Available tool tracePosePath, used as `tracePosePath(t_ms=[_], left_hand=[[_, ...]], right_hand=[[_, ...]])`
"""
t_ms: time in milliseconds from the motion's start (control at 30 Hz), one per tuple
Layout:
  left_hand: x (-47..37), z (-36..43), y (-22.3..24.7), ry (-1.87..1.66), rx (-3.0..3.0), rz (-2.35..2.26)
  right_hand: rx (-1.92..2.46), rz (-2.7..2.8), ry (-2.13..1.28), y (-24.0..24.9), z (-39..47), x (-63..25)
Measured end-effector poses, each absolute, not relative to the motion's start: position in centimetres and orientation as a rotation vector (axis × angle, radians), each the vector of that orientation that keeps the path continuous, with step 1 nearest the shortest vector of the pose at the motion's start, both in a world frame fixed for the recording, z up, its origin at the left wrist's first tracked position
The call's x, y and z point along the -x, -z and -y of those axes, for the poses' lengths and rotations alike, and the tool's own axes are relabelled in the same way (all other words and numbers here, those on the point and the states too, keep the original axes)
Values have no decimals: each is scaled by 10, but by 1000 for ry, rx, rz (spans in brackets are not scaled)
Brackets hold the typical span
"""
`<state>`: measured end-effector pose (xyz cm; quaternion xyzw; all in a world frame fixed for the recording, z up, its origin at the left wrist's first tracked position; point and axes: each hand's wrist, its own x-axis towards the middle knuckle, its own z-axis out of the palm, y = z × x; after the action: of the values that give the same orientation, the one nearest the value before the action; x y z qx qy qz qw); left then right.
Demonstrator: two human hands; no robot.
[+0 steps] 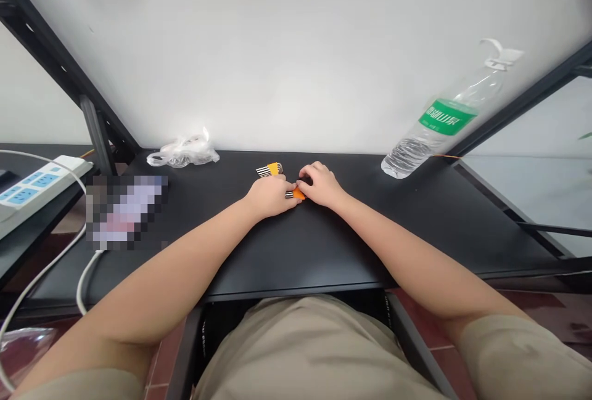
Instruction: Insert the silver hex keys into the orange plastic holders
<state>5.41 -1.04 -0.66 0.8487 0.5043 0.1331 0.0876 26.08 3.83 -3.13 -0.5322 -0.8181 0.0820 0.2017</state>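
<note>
Both hands meet near the middle of the black table [296, 252]. Between them is a small orange holder [298, 193] with thin striped rods, apparently a hex key set. My left hand [272, 195] is closed on its rod side, thumb and fingers pressed together. My right hand [322, 184] curls in from the other side, thumb and forefinger pinching at the orange end. Just beyond my left hand lies another orange holder [274, 169] with a row of parallel metal rods, bent at the right end, like a hex key set. My left hand hides part of both.
A crumpled clear plastic bag [185, 150] lies at the back left. Toward the left edge is a blurred-out device [129, 209] with a white cable [83, 277]. A large water bottle [439, 119] stands back right. A power strip [41, 184] rests on the neighbouring surface.
</note>
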Motion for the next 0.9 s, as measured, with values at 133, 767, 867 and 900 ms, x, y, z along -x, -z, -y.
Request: tracePosePath(t_ms=[133, 767, 867, 900], left_hand=[[-54, 10, 7, -400, -2532, -1495], [-62, 4, -1, -381, -2532, -1497], [-64, 2, -5, -333, -2526, -1496], [-65, 1, -6, -322, -2528, -1498]], right_hand=[[1304, 2329, -400, 28, -36, -264], [1289, 2531, -222, 17, -39, -265], [1283, 2562, -226, 16, -41, -269], [1281, 2562, -225, 16, -42, -270]])
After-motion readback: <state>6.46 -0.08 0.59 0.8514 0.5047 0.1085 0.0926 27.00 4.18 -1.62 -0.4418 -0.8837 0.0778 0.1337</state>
